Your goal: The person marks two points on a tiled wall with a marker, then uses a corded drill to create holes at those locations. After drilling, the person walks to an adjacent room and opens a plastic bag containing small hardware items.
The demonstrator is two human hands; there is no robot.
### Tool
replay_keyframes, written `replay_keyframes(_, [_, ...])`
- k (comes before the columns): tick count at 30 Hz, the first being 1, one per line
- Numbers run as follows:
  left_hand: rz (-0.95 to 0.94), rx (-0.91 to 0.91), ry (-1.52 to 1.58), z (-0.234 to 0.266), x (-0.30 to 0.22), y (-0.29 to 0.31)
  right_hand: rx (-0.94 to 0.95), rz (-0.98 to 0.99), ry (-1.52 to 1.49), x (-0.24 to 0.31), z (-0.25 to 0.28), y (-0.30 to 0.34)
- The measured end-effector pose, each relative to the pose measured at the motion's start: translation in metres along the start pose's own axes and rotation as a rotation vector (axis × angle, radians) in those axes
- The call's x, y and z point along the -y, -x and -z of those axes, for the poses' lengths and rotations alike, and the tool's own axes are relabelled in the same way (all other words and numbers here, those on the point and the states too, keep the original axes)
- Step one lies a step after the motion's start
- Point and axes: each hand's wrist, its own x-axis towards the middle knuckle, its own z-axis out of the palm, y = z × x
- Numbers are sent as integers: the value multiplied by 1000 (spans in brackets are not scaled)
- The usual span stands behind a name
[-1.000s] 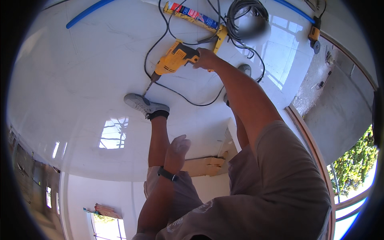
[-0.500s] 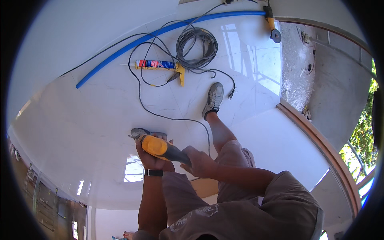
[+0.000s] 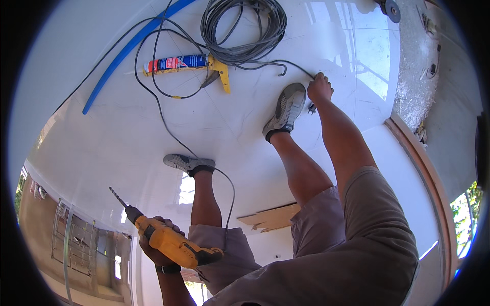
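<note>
While the left grip (image 3: 151, 252) wraps around the yellow drill (image 3: 173, 246) at near left, the right grip (image 3: 320, 91) closes on the dark cord (image 3: 297, 68) by its plug (image 3: 312, 108) at far right. The drill looks heavy and rigid, best held by its housing; the cord seems light and flexible.

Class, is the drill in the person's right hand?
No, the left hand holds the yellow drill, while the right hand grips a dark cord.
</note>
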Motion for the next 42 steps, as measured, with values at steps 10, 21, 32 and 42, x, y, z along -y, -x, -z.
replay_keyframes(10, [-95, 229, -69, -9, -42, 66, 189, 49, -39, -97, 47, 165])
replay_keyframes(21, [-266, 409, -195, 58, -127, 119, 445, 706, -543, 70, 85, 441])
replay_keyframes(32, [-726, 551, -171, 105, -241, 336, 503, 965, -733, -62, 370, 755])
replay_keyframes(42, [-1259, 855, -144, 46, -256, 558, -627, 703, -622, -165, 475, 817])
